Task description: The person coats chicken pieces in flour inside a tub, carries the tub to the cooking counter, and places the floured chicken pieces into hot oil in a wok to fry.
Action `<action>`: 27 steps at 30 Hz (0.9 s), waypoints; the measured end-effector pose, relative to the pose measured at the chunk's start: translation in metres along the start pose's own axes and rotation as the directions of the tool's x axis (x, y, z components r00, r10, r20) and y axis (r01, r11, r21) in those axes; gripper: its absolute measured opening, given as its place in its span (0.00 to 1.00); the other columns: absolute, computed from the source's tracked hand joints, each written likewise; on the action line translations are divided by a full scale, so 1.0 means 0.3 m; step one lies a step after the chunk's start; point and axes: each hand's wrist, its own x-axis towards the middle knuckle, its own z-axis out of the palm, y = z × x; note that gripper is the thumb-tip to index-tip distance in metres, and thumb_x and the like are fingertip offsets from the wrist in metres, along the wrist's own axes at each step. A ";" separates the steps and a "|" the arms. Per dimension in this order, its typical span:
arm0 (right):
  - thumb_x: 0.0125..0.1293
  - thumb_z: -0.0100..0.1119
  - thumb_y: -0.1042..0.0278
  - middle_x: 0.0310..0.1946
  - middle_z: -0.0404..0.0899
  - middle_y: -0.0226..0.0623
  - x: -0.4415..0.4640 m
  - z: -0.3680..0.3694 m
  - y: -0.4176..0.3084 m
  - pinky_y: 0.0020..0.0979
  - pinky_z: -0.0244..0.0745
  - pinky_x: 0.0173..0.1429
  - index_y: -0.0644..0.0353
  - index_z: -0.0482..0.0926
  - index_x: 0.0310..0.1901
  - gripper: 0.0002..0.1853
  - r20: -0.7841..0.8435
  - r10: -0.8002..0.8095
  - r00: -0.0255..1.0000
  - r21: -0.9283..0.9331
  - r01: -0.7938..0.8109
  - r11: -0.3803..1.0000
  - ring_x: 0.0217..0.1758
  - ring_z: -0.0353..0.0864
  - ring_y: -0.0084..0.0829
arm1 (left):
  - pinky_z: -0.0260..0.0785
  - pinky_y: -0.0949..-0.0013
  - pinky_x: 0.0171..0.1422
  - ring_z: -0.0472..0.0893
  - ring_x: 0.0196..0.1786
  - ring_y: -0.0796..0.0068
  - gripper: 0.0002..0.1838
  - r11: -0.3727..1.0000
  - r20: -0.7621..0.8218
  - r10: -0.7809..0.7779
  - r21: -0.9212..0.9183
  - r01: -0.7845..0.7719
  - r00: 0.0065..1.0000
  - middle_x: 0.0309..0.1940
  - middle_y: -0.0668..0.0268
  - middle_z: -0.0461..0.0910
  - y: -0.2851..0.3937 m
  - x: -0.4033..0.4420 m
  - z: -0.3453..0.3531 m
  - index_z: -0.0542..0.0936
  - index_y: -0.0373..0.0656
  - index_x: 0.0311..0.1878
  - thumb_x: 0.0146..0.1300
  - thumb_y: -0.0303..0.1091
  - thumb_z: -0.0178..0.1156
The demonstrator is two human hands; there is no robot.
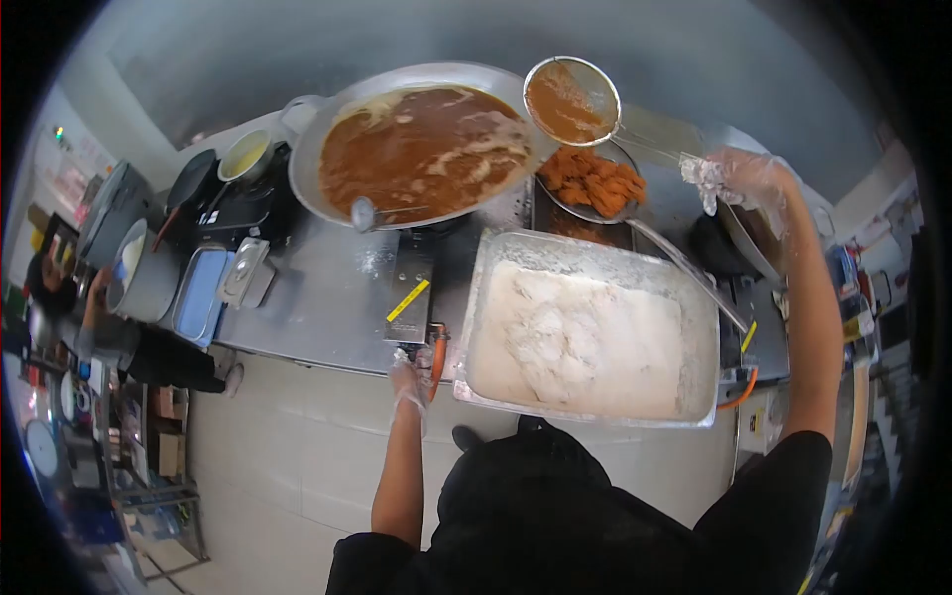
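My right hand (746, 180), in a clear plastic glove, is closed round the handle of a mesh strainer (570, 99). The strainer is held up at the back, with brown crumbs or residue in its mesh. Just below it, fried brown pieces (592, 181) fill a second long-handled strainer (684, 260). My left hand (405, 379), also gloved, is at the front end of the gas burner (409, 297), its fingers closed at the control knob, which they mostly cover. A wide pan (307, 169) of foamy brown oil (421, 154) stands behind, with a small ladle (365, 213) at its near rim.
A large metal tray (716, 387) of white flour (585, 337) lies in front of me. An orange gas hose (438, 357) hangs beside my left hand. Leftward are a blue tray (201, 293), a metal container (246, 273) and pots. Another person (149, 337) stands far left.
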 end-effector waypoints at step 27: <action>0.62 0.45 0.69 0.38 0.79 0.46 -0.187 0.573 0.457 0.41 0.76 0.45 0.58 0.74 0.41 0.10 -0.347 -0.205 0.915 -0.586 -0.041 0.809 0.43 0.80 0.43 | 0.53 0.79 0.12 0.63 0.11 0.84 0.23 0.988 0.084 -0.095 -0.115 0.105 0.992 0.15 0.75 0.70 0.020 -0.068 0.039 0.74 0.50 0.32 0.67 0.57 0.41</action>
